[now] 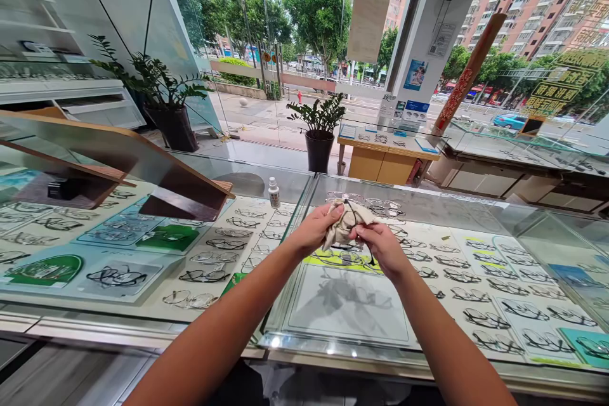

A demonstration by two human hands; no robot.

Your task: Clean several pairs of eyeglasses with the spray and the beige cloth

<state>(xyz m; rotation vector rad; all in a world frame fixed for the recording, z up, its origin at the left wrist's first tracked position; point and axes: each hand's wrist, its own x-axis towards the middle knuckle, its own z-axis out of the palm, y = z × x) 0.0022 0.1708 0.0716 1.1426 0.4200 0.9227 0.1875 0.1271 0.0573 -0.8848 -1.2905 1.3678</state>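
Observation:
Both my hands are raised over a glass display counter. My left hand is closed on a beige cleaning cloth that wraps part of a thin dark-framed pair of glasses. My right hand pinches the cloth and the glasses from the right side; one dark temple hangs down below it. The lenses are mostly hidden by the cloth.
Under the glass lie several rows of spectacle frames on printed trays. A small white bottle stands on the counter to the left. A slanted wooden mirror stand sits at left. Potted plants and a wooden desk stand beyond.

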